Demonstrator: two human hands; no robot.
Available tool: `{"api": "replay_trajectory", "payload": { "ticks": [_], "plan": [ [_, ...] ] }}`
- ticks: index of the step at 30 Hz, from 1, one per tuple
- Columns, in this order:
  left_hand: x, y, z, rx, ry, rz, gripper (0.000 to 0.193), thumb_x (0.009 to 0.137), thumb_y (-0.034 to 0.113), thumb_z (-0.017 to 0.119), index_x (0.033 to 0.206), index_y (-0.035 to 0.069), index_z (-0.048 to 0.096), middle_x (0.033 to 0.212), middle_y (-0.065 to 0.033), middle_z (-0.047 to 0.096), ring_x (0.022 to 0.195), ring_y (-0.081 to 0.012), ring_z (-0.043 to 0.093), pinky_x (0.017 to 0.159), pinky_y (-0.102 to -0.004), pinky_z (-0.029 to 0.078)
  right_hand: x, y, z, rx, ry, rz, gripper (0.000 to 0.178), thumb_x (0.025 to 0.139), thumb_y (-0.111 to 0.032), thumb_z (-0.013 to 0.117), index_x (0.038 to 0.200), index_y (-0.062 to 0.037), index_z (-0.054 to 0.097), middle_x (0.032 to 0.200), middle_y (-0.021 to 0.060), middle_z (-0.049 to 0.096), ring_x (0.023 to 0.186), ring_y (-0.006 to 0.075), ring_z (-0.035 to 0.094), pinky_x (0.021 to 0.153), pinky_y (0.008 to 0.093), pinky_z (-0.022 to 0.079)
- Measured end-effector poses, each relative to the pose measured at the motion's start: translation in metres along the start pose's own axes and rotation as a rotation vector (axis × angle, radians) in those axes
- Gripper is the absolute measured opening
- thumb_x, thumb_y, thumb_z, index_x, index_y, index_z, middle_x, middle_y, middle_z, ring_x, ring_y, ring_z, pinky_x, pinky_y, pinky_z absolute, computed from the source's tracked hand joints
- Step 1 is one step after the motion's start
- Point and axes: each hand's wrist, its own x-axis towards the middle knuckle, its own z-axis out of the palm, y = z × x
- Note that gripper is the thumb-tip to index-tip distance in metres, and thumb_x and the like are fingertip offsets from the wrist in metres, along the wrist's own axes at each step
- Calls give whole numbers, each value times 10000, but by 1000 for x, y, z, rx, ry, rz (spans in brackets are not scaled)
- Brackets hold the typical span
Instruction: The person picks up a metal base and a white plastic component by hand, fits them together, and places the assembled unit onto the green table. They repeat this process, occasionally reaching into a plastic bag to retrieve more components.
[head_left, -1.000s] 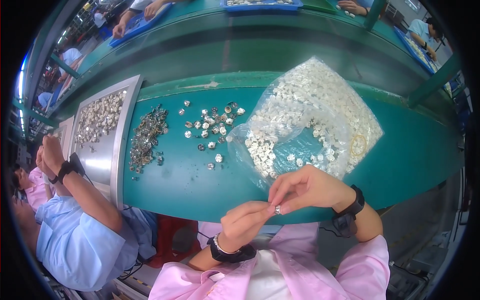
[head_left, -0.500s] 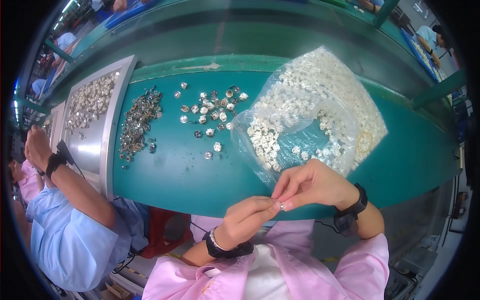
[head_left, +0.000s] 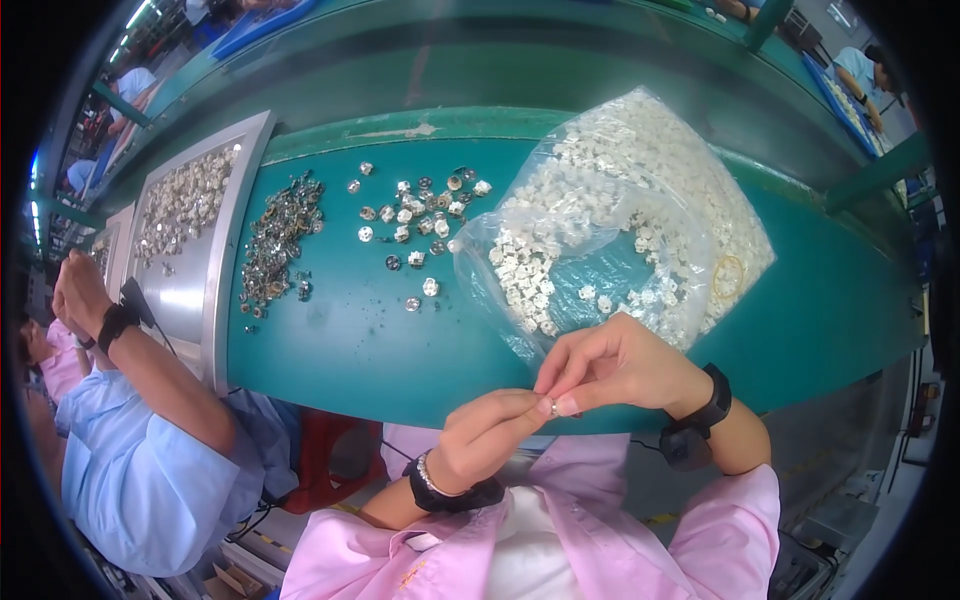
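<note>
Just over the near edge of the green table, my left hand (head_left: 487, 430) and my right hand (head_left: 622, 372) meet fingertip to fingertip. Both pinch one small metallic-looking part (head_left: 554, 407); the fingers cover most of it, so its exact kind is hidden. Beyond my right hand lies a clear plastic bag (head_left: 735, 205) full of small white plastic pieces (head_left: 525, 275), its mouth spread toward me. Left of the bag are scattered round white-and-metal assemblies (head_left: 415, 258). Farther left is a pile of small dark metal parts (head_left: 280, 235).
A metal-framed tray (head_left: 215, 300) with many small pale parts stands at the left. Beside it sits a co-worker in a light blue shirt (head_left: 150, 450), hands raised near the tray. A green ledge (head_left: 400, 128) runs along the table's back. A yellow rubber band (head_left: 728, 277) lies on the bag.
Both hands have shifted very slightly left and away from me, still pinching the small part together. The piles and the bag look the same.
</note>
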Motion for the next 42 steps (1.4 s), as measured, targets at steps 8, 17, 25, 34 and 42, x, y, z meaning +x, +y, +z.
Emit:
{"api": "replay_trajectory", "payload": {
  "ticks": [8, 17, 25, 34, 42],
  "plan": [
    [-4, 5, -2, -57, 32, 2, 342, 642, -95, 757, 955, -19, 642, 874, -103, 595, 711, -212, 643, 608, -286, 549, 2, -1, -3, 21, -166, -14, 174, 794, 61, 652, 958, 20, 696, 1054, 150, 626, 961, 190, 597, 828, 281, 478],
    [-7, 1, -5, -67, 31, 48, 398, 612, -82, 778, 980, -6, 647, 889, -102, 593, 722, -212, 642, 617, -281, 546, 4, -1, -2, 20, -171, -11, 197, 814, 44, 642, 1004, 17, 686, 1080, 156, 621, 980, 195, 595, 843, 286, 475],
    [-6, 2, -7, -56, 17, 42, 358, 629, -75, 772, 960, -8, 653, 866, -108, 600, 712, -200, 634, 603, -270, 526, 4, -1, -1, 30, -174, 1, 198, 810, 55, 641, 1002, 29, 679, 1074, 161, 619, 983, 197, 596, 853, 292, 476],
    [1, 2, -5, 10, 86, -165, 315, 754, -82, 642, 1065, -37, 643, 916, -162, 656, 746, -234, 649, 634, -274, 529, 3, 2, 11, -147, 49, -293, 141, 751, 39, 710, 881, 13, 664, 999, 128, 626, 911, 178, 616, 763, 277, 512],
    [2, -3, -5, -137, 107, -181, 239, 794, 47, 682, 1020, -19, 647, 888, -175, 661, 693, -206, 640, 580, -257, 501, 5, 3, 11, -639, 132, -585, 190, 705, -17, 767, 867, -29, 670, 946, 103, 639, 795, 196, 636, 675, 274, 513]
  ]
}}
